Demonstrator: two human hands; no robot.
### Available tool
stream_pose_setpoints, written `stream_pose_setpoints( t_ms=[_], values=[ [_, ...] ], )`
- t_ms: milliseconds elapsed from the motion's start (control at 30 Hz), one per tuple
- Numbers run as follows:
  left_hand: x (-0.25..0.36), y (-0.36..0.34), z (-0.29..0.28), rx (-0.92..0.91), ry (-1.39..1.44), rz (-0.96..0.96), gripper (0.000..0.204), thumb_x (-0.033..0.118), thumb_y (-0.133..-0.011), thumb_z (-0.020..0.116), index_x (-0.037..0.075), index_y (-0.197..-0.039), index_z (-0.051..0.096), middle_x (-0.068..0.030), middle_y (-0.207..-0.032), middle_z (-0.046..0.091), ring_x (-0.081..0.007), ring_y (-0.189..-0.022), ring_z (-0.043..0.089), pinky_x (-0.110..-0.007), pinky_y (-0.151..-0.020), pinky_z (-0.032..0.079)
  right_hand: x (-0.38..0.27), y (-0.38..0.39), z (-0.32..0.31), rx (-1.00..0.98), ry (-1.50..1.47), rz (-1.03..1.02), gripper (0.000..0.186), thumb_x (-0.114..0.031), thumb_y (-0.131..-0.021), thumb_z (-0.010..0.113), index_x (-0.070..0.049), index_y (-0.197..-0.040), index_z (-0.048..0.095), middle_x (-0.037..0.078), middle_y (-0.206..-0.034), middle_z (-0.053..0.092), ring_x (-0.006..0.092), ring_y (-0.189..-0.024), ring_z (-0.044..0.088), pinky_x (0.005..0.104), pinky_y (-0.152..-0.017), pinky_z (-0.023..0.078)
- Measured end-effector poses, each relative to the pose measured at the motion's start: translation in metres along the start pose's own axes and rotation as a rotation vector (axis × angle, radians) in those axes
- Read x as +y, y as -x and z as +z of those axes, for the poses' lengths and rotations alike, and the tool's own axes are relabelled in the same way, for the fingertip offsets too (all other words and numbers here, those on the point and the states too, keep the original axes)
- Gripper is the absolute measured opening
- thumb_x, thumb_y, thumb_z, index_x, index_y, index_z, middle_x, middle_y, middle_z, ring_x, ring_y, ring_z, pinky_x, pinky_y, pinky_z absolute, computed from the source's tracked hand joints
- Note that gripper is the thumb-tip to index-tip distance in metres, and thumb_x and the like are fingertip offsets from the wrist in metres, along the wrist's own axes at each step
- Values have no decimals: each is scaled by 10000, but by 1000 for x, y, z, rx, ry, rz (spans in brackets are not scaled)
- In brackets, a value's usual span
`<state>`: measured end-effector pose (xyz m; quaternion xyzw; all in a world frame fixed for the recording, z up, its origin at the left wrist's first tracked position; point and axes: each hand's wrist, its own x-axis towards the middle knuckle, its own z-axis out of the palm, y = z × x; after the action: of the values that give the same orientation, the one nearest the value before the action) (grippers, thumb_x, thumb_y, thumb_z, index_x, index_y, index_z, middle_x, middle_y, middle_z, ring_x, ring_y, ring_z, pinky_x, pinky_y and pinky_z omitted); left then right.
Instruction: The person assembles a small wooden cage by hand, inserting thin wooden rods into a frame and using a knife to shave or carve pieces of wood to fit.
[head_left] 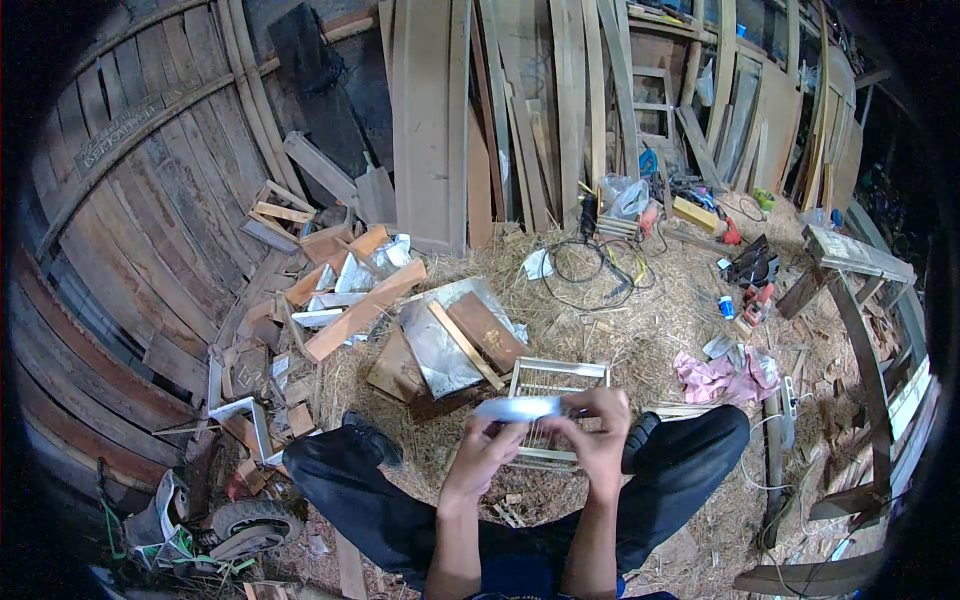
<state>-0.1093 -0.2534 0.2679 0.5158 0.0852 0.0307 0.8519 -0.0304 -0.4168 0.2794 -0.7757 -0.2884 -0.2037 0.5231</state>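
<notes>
My left hand [483,455] and my right hand [593,435] both grip a pale, silvery flat object [517,408] in front of me, its details blurred; fingers of each are curled at it. Just beyond and beneath my hands lies a light wooden slatted frame [562,368] on the shavings-strewn ground, partly hidden by them. My dark-trousered legs are spread to either side of it.
Stacked boards [450,348] lie ahead-left beside wood offcuts [365,307]. Planks [430,120] lean on the back wall. Cables [590,265], red power tools [760,300], a pink cloth [725,377] and a wooden bench [855,250] are rightward. A small wheel [250,525] is lower left.
</notes>
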Motion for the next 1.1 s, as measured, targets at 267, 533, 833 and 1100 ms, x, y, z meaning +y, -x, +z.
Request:
stream_pose_setpoints(
  t_ms=[267,533,833,1100],
  values=[
    [28,8,-13,140,-41,100,280,155,-1020,594,17,-1260,627,57,-707,425,-22,-564,315,-189,-476,246,43,13,-50,354,56,361,228,-58,-712,841,-14,-813,641,51,-733,624,174,-680,528,314,-635,417],
    [-11,-11,3,91,-35,98,262,111,-1008,594,25,-1256,609,-12,-892,609,-25,-665,439,-192,-554,349,12,2,-6,24,-191,245,327,-181,-689,901,-2,-852,681,104,-777,660,221,-717,630,345,-669,495],
    [-19,-11,3,92,-98,181,354,-62,-926,569,70,-1252,614,-3,-1109,674,-39,-834,592,-192,-680,461,0,-3,4,-166,-115,140,392,-282,-673,904,-6,-837,678,111,-767,659,272,-710,637,371,-656,487],
    [-15,-8,0,103,-224,176,363,-93,-896,579,39,-1224,664,-29,-1147,699,-27,-785,566,-199,-637,433,0,-3,6,-136,-102,105,412,-307,-638,912,-11,-801,678,109,-743,657,281,-694,634,380,-638,481]
  ],
)
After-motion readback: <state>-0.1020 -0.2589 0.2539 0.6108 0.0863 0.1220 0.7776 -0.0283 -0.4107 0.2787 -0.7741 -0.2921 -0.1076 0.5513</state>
